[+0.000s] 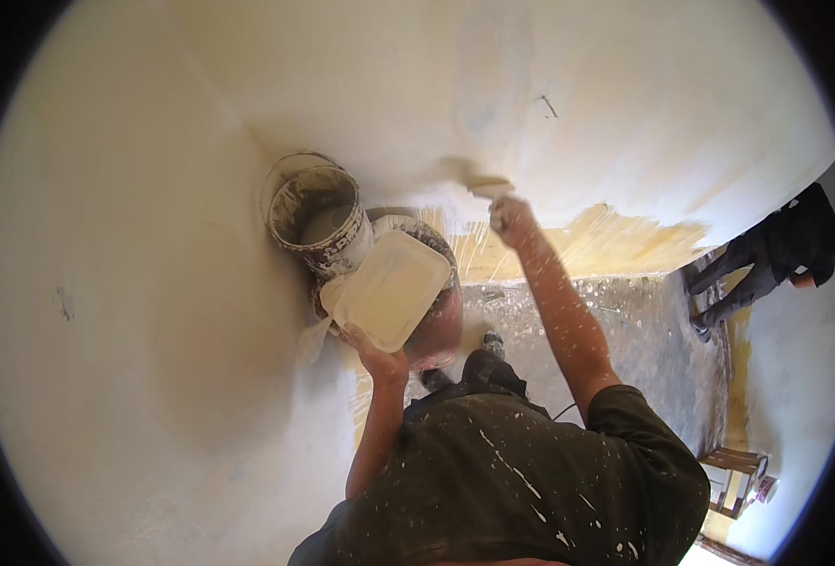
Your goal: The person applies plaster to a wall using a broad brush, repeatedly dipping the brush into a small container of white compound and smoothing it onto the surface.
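My left hand (377, 356) holds a white rectangular tray (391, 288) of pale paste from below, close to my chest. My right hand (509, 216) is raised and grips a flat scraper or brush (482, 183), blurred with motion, pressed against the cream wall (625, 104). Below the scraper the wall's lower strip (616, 241) shows bare yellow with streaks. My dark shirt is speckled with white.
A smeared bucket (321, 219) with white paste stands in the corner beside a larger reddish tub (438, 325). The grey floor (625, 330) is spattered. Another person in dark clothes (776, 250) is at the right. A small wooden stool (734, 476) stands lower right.
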Demonstrator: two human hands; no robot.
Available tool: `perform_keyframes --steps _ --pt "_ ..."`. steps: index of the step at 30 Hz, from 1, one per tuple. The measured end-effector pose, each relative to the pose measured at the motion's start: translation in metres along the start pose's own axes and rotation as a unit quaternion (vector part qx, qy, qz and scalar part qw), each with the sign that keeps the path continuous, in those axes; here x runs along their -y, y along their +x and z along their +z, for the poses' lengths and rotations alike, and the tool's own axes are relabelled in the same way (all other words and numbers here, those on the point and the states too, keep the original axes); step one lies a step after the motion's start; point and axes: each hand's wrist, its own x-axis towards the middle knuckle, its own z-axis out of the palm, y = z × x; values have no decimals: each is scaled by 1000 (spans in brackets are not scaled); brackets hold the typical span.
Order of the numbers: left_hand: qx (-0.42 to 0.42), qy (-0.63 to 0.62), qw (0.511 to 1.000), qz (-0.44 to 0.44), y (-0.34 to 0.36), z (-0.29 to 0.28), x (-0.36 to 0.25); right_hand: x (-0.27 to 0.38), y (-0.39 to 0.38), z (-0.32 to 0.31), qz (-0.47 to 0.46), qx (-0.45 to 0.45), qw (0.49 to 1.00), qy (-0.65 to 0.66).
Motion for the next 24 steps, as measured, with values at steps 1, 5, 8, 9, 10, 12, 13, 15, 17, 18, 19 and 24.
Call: perform_keyframes --steps 1,5,8,9,10,12,13,15,17,18,19,24 --pt "-5 3 1000 2 0 -2 0 30 -3 27 -52 10 997 -49" --pt "14 -57 998 -1 0 -3 -1 149 -78 175 -83 -100 989 -69" --pt "20 -63 998 0 -2 2 -1 179 -107 215 -147 -74 984 -60" --pt "15 -61 998 1 -2 2 -2 177 -105 215 -152 -68 984 -65" --pt "8 -59 998 4 -2 1 -3 172 -100 213 -154 -60 984 -70" --pt "6 -57 998 9 -1 1 -2 156 -88 196 -156 -50 983 -78" --pt "5 -56 998 13 -1 2 -2 135 -76 173 -150 -47 984 -77" --pt "-6 -53 999 13 -2 4 -4 89 -56 134 -139 -75 979 -132" --pt "-13 -51 999 12 -5 3 -9 26 -53 95 -127 -107 975 -148" --pt "-13 -53 998 13 -6 2 -11 -3 -54 79 -122 -106 981 -110" --pt "-14 -56 998 14 -7 0 -13 -25 -62 71 -53 -126 991 -1" --pt "-9 -61 998 27 -9 -8 -17 -32 -70 61 102 -126 986 32"
